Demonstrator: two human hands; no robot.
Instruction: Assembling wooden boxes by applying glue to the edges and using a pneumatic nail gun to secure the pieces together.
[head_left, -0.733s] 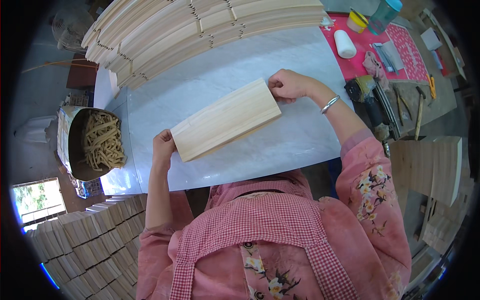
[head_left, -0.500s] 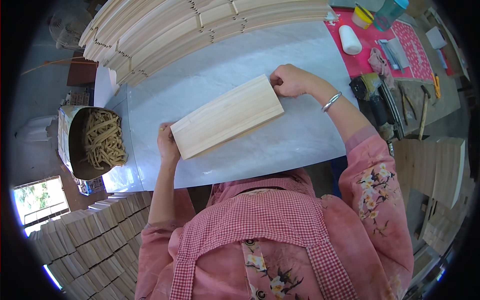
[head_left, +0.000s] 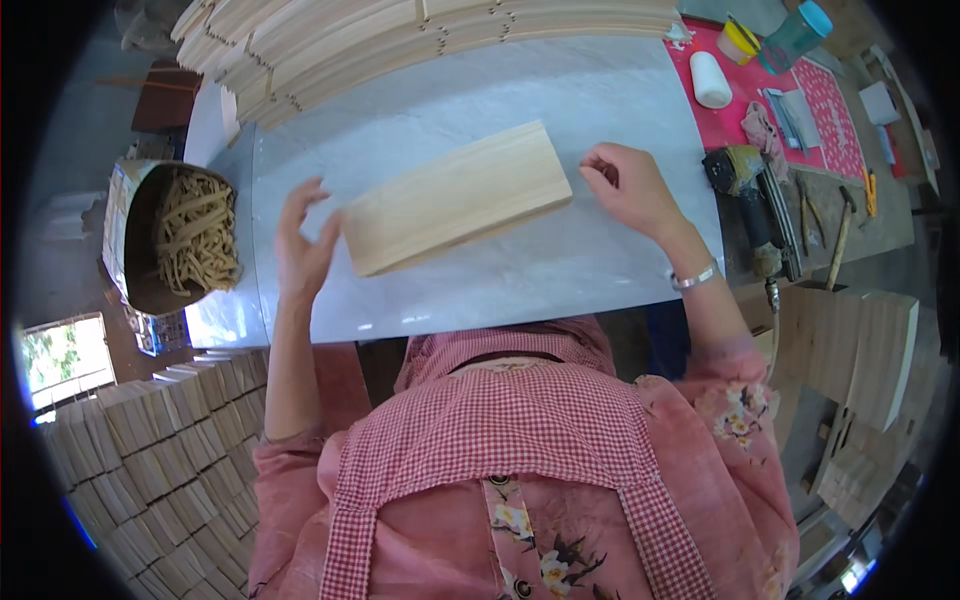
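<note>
Marbled table (head_left: 620,100) carries pale board (head_left: 460,195) at centre, slats (head_left: 350,65) stacked beyond. Left hand (head_left: 303,245) spread by left end, thumb contact unclear; right hand (head_left: 640,190) curled, apart from right end, cannot tell if fingertips meet. Steadiest handling, probably: both ends evenly.

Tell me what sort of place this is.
Probably a woodworking workshop: stacked wooden boards line the far side of the table, a flat wooden piece lies nearer, and a hammer sits near what looks like an air nailer.

Wooden piece (head_left: 458,200) lies on table (head_left: 620,260), before stacked slats (head_left: 400,48).
</note>
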